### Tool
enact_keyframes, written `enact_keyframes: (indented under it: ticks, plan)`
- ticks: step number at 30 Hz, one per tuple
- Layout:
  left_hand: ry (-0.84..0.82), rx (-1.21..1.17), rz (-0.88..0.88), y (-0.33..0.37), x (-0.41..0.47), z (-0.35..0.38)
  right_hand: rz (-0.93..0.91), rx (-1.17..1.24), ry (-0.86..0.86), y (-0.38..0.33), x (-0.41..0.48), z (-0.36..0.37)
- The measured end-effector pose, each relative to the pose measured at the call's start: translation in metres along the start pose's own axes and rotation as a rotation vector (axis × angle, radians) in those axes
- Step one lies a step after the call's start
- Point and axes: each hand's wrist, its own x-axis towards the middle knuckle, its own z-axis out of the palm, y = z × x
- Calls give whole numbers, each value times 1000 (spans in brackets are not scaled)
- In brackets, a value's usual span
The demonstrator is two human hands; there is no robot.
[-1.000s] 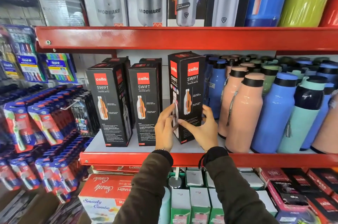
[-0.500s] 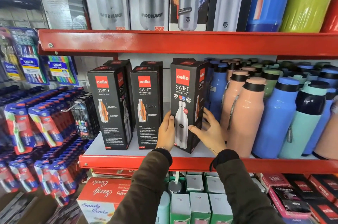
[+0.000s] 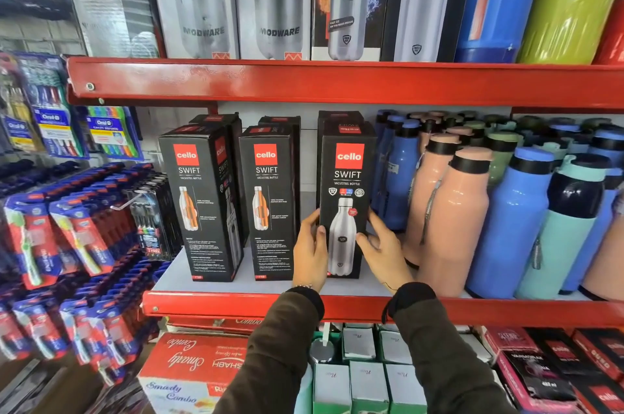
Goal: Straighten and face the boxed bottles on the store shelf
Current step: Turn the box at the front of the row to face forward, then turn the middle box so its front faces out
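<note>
Three black Cello Swift bottle boxes stand in a front row on the white shelf board point(image 3: 175, 282). The right box point(image 3: 346, 177) faces me squarely, showing a steel bottle picture. My left hand point(image 3: 309, 251) presses its left edge and my right hand point(image 3: 381, 246) presses its right edge, so both grip it low down. The middle box point(image 3: 270, 200) also faces front. Turned slightly, the left box point(image 3: 202, 204) shows its right side panel. More black boxes stand behind each of them.
Loose pink point(image 3: 449, 217), blue point(image 3: 510, 227) and teal bottles crowd the shelf right beside the held box. A red shelf lip point(image 3: 236, 307) runs along the front. Tall boxed flasks fill the shelf above. Toothbrush packs point(image 3: 71, 227) hang at left; cartons sit below.
The right box has been turned from corner-on to its front face toward me and now stands square on the shelf. Both hands stayed on its lower sides.
</note>
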Motion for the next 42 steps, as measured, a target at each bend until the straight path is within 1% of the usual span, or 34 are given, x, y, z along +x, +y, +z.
enact_keyframes:
  ticks: [9,17,20,24,27,29,32,35,39,42]
  plan:
    - [26,38,-26,-2,1,0,-14,-48,-37,1,0,4]
    - [35,63,-34,-2,5,1,-6,-95,11,2,-2,7]
    - [39,78,-35,-1,3,1,1,-86,78,6,-5,8]
    - [45,94,-29,2,-5,1,2,-86,233,8,-13,8]
    - [81,58,25,4,-19,-2,-33,-64,322,4,-22,8]
    - [101,46,58,5,-28,-7,-60,-56,335,-1,-30,10]
    - [148,40,97,7,-38,-19,-102,-52,302,-11,-41,19]
    - [235,32,156,12,-45,-32,-143,-36,245,-22,-49,33]
    - [361,64,204,13,-43,-51,-91,21,97,-35,-51,58]
    - [393,92,172,10,-32,-67,-49,47,-9,-40,-46,79]
